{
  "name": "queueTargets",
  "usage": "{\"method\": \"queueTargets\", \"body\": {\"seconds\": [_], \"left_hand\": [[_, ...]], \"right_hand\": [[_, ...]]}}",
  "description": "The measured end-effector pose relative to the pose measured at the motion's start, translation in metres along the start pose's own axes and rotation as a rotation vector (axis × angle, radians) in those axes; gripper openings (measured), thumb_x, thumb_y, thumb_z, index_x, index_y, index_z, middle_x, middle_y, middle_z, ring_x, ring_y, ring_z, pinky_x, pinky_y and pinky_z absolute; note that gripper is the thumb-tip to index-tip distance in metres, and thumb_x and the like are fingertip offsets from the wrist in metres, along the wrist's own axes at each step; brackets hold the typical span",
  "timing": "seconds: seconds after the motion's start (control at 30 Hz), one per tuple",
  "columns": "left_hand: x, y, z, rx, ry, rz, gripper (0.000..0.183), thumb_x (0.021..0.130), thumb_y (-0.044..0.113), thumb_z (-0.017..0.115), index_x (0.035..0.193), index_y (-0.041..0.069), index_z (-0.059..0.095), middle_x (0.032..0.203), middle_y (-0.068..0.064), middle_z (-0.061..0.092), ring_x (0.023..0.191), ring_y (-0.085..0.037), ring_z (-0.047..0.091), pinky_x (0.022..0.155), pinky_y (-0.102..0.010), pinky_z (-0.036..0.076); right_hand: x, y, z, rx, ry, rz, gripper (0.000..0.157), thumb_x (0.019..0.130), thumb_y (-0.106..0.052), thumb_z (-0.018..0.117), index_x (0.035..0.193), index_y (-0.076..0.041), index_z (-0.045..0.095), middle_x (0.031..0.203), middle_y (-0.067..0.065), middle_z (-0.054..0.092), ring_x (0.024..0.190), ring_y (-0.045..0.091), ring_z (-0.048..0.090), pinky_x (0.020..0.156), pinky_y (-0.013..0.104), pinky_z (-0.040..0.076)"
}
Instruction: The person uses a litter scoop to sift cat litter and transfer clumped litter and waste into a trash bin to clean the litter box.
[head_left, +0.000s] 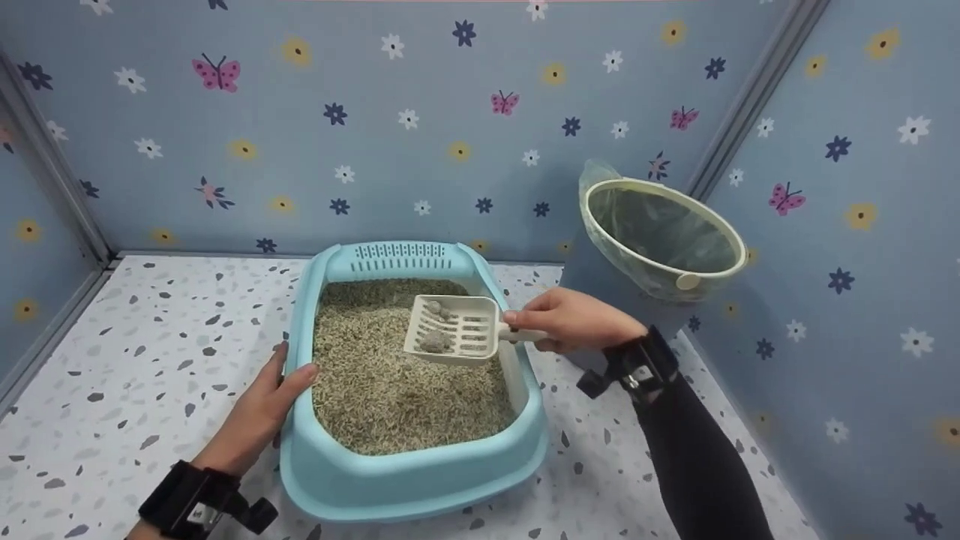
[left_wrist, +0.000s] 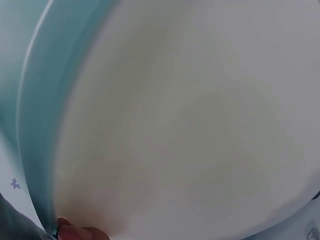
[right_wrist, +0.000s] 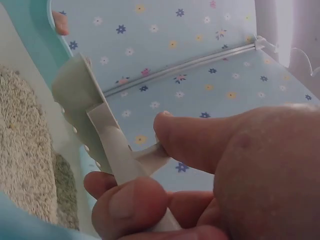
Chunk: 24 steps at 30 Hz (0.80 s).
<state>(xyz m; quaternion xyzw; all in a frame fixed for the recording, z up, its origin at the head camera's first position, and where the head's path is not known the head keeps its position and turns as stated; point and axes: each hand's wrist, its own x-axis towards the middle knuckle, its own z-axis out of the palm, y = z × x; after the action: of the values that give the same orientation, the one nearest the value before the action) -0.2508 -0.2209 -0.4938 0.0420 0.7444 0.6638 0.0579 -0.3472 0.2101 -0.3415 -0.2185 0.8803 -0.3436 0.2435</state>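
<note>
My right hand (head_left: 574,321) grips the handle of a cream slotted litter scoop (head_left: 474,324), fingers wrapped round it in the right wrist view. A few greyish clumps (head_left: 435,341) lie in the scoop, which is level above the right half of a light blue litter box (head_left: 412,487). Tan granular litter (head_left: 390,382) fills the box, darker toward the back. At the box's left side my left hand (head_left: 262,405) holds the rim, thumb over the top and fingers outside. The left wrist view shows mostly the box's pale outer wall (left_wrist: 190,125) and fingertips at its edge.
A bin (head_left: 607,277) with a cream ring (head_left: 686,281) and a clear plastic liner (head_left: 652,225) stands behind and right of the scoop. Flower-and-butterfly panels (head_left: 420,90) enclose the back and sides. The floor (head_left: 165,360) is white with grey specks.
</note>
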Motion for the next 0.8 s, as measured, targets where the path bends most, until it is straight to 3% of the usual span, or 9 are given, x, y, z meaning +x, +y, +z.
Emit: {"method": "queueTargets", "body": {"seconds": [0.07, 0.1, 0.27, 0.33, 0.5, 0.6, 0.67, 0.73, 0.8], "left_hand": [[0.0, 0.001, -0.001, 0.004, 0.01, 0.005, 0.091, 0.118, 0.043, 0.052, 0.18, 0.016, -0.009, 0.169, -0.041, 0.028, 0.062, -0.018, 0.051, 0.048, -0.025, 0.043], [-0.001, 0.002, -0.001, -0.004, 0.018, 0.002, 0.091, 0.118, 0.043, 0.053, 0.18, 0.018, -0.007, 0.162, -0.042, 0.037, 0.054, -0.014, 0.04, 0.044, -0.028, 0.039], [-0.001, 0.002, -0.003, 0.019, 0.029, -0.008, 0.092, 0.118, 0.045, 0.053, 0.18, 0.016, -0.009, 0.165, -0.044, 0.033, 0.069, -0.013, 0.055, 0.046, -0.029, 0.042], [0.0, 0.001, -0.002, 0.019, 0.021, -0.013, 0.093, 0.118, 0.045, 0.053, 0.179, 0.014, -0.01, 0.172, -0.042, 0.025, 0.069, -0.012, 0.055, 0.046, -0.029, 0.042], [0.0, 0.0, 0.002, 0.01, 0.008, -0.019, 0.093, 0.118, 0.045, 0.053, 0.179, 0.016, -0.011, 0.17, -0.042, 0.028, 0.052, -0.013, 0.039, 0.044, -0.029, 0.041], [0.0, 0.001, 0.002, 0.011, 0.015, -0.002, 0.092, 0.118, 0.044, 0.053, 0.18, 0.016, -0.008, 0.171, -0.04, 0.028, 0.055, -0.014, 0.046, 0.044, -0.03, 0.042], [0.0, 0.002, 0.001, 0.012, 0.022, -0.01, 0.092, 0.117, 0.045, 0.054, 0.18, 0.017, -0.007, 0.164, -0.041, 0.037, 0.056, -0.015, 0.047, 0.044, -0.029, 0.041], [0.0, 0.002, 0.002, 0.015, 0.021, -0.016, 0.092, 0.117, 0.046, 0.053, 0.18, 0.017, -0.008, 0.168, -0.041, 0.033, 0.069, -0.021, 0.058, 0.046, -0.029, 0.041], [0.0, 0.0, 0.003, 0.027, 0.008, -0.026, 0.093, 0.118, 0.047, 0.052, 0.179, 0.016, -0.011, 0.174, -0.039, 0.022, 0.102, -0.032, 0.068, 0.061, -0.024, 0.049]], "right_hand": [[-0.004, 0.003, -0.002, -0.019, 0.013, 0.002, 0.056, 0.107, -0.062, 0.068, 0.099, -0.009, 0.084, 0.062, -0.002, 0.053, 0.052, 0.011, 0.044, 0.053, 0.025, 0.041], [-0.003, 0.002, -0.001, -0.018, 0.009, -0.005, 0.056, 0.107, -0.063, 0.068, 0.1, -0.01, 0.084, 0.062, -0.002, 0.053, 0.053, 0.011, 0.044, 0.053, 0.025, 0.041], [0.014, -0.011, 0.012, 0.023, -0.065, -0.046, 0.058, 0.103, -0.069, 0.069, 0.098, -0.013, 0.083, 0.067, -0.004, 0.058, 0.057, 0.01, 0.048, 0.055, 0.024, 0.043], [0.014, -0.01, 0.013, 0.031, -0.073, -0.035, 0.057, 0.104, -0.067, 0.069, 0.097, -0.012, 0.082, 0.068, -0.003, 0.058, 0.057, 0.01, 0.047, 0.055, 0.025, 0.042], [-0.004, 0.011, 0.0, 0.009, 0.007, 0.028, 0.052, 0.108, -0.059, 0.069, 0.093, -0.01, 0.081, 0.064, -0.002, 0.053, 0.053, 0.011, 0.043, 0.052, 0.025, 0.038], [-0.005, 0.012, 0.001, -0.01, 0.001, 0.022, 0.055, 0.106, -0.063, 0.069, 0.091, -0.012, 0.08, 0.064, -0.003, 0.054, 0.054, 0.011, 0.044, 0.052, 0.025, 0.039], [0.0, 0.006, 0.006, -0.013, -0.024, -0.001, 0.057, 0.104, -0.067, 0.069, 0.09, -0.013, 0.08, 0.064, -0.003, 0.056, 0.054, 0.011, 0.046, 0.053, 0.025, 0.04], [0.003, 0.001, 0.01, -0.013, -0.046, -0.02, 0.058, 0.104, -0.069, 0.069, 0.09, -0.014, 0.08, 0.065, -0.003, 0.057, 0.055, 0.011, 0.047, 0.054, 0.025, 0.041], [0.0, 0.001, 0.011, -0.007, -0.049, -0.027, 0.057, 0.105, -0.067, 0.068, 0.089, -0.013, 0.08, 0.064, -0.002, 0.056, 0.055, 0.011, 0.046, 0.054, 0.026, 0.04]]}}
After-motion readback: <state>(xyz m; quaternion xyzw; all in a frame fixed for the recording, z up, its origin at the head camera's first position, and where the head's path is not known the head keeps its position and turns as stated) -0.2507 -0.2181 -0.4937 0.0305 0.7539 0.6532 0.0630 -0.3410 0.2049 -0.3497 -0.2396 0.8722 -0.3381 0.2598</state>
